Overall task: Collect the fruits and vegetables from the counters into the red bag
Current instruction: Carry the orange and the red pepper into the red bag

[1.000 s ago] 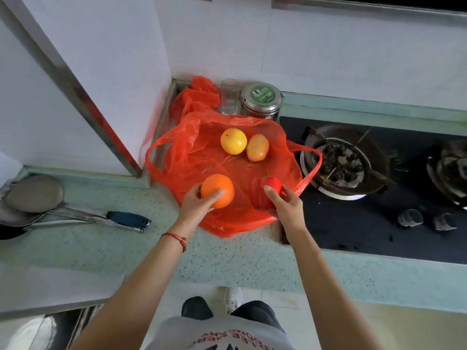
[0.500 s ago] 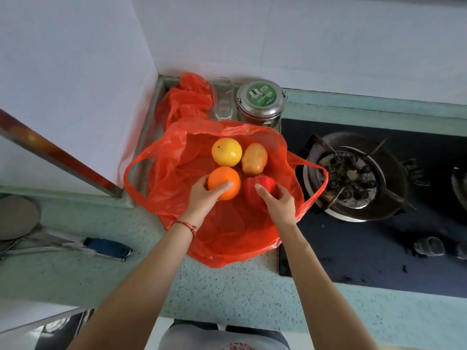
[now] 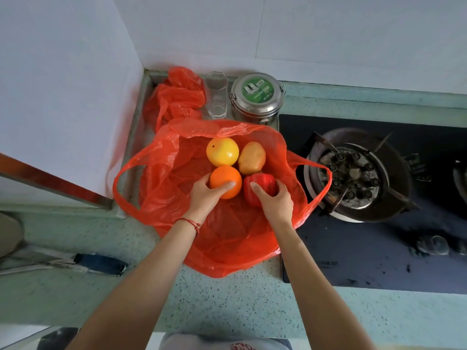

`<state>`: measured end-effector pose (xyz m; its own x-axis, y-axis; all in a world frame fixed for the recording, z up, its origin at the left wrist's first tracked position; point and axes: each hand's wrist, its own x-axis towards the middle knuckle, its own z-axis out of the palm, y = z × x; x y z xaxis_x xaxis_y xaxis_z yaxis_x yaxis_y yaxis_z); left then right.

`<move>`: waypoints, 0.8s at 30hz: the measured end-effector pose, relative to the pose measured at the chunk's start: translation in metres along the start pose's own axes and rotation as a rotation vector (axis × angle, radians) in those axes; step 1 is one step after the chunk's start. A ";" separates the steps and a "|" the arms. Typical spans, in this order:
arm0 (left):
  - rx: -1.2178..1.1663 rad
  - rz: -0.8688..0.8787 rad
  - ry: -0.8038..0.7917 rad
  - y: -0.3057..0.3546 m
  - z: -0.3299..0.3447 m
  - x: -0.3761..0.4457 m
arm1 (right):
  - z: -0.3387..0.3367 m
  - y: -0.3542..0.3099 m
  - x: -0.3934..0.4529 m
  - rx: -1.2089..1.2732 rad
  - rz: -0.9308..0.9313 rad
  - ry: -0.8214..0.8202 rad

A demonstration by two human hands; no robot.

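Red bag (image 3: pixel 227 238) lies open on the bench (image 3: pixel 227 299), holding a yellow fruit (image 3: pixel 222 151) and a potato (image 3: pixel 252 157). My left hand (image 3: pixel 204 198) grips an orange (image 3: pixel 225 181), my right hand (image 3: pixel 274 200) a red pepper (image 3: pixel 259 188), both inside. Thin, floppy plastic; lift by both handles. The green tin label (image 3: pixel 257 88) is unreadable.
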<state>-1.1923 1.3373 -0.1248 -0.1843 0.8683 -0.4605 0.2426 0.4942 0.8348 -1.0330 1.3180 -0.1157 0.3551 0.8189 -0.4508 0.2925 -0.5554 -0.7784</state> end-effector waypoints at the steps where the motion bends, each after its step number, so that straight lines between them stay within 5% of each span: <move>1: 0.011 0.005 -0.002 -0.001 0.000 0.000 | 0.001 0.000 0.000 0.000 0.000 0.005; 19: 0.073 0.090 -0.041 -0.014 -0.015 -0.007 | -0.001 0.008 -0.030 -0.098 -0.128 0.079; 24: 0.191 0.231 0.000 -0.016 -0.023 -0.027 | -0.006 0.013 -0.055 -0.151 -0.234 0.125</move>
<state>-1.2132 1.3049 -0.1193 -0.1031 0.9588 -0.2648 0.4529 0.2822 0.8457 -1.0439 1.2647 -0.0984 0.3663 0.9082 -0.2027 0.5049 -0.3769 -0.7765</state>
